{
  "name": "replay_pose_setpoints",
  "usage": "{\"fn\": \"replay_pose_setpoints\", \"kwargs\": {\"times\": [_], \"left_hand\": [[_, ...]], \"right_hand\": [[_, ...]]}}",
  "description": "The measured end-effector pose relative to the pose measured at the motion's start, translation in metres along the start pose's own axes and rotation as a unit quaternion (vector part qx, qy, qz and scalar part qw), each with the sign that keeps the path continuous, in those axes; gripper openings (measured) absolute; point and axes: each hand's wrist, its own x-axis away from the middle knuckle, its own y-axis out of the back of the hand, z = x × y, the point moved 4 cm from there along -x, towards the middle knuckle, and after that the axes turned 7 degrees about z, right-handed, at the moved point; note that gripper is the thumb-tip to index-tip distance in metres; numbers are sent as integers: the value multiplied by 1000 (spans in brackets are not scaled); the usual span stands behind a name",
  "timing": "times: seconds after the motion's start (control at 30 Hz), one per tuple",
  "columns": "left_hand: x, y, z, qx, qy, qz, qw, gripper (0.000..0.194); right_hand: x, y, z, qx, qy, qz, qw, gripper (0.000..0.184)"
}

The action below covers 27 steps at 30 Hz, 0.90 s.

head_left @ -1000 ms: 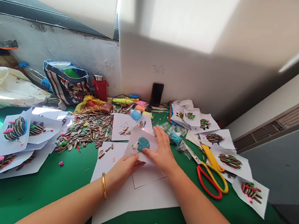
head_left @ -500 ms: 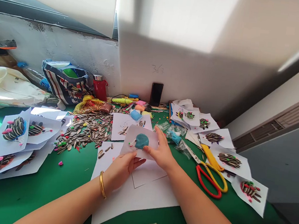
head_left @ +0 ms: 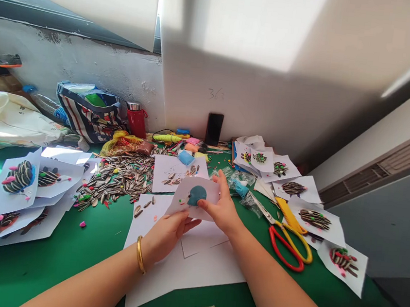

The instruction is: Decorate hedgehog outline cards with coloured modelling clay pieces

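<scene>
A small white paper card (head_left: 177,200) is held up between my two hands. It bears a flat round patch of blue clay (head_left: 197,195), with tiny green and red dots left of the patch. My left hand (head_left: 167,232) pinches the card's lower edge, thumb on top. On the right side, my right hand (head_left: 223,206) grips it, its thumb at the clay's lower edge and fingers behind. White sheets (head_left: 210,271) lie beneath on the green table, with a few sunflower seeds (head_left: 143,206) at their upper left.
Striped sunflower seeds (head_left: 122,174) form a heap at left-centre. Cards with seed figures (head_left: 22,178) overlap on the left, and more cards (head_left: 314,219) line the right. Red-and-yellow scissors (head_left: 287,242) lie right of my arm. A phone (head_left: 214,129) and red bottle (head_left: 136,120) stand behind.
The card has bent and tilted slightly in my hands, its top edge now curving back. Both hands keep hold of it and have barely moved.
</scene>
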Motion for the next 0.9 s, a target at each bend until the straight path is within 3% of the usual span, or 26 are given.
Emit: {"fn": "replay_pose_setpoints", "kwargs": {"times": [0.27, 0.5, 0.63, 0.73, 0.9], "left_hand": [[-2, 1, -1, -15, 1, -5, 1000, 38], [0, 2, 0, -22, -1, -12, 1000, 38], [1, 1, 1, -25, 20, -28, 999, 31], [0, -3, -3, -5, 12, 0, 1000, 38], [-2, -5, -13, 58, 10, 32, 998, 50]], "right_hand": [[2, 5, 7, 133, 44, -30, 990, 100], [2, 4, 7, 157, 60, -21, 985, 93], [1, 2, 3, 134, 41, -20, 990, 96], [1, 3, 4, 108, 33, -24, 993, 100], [1, 6, 5, -43, 36, -50, 997, 112]]}}
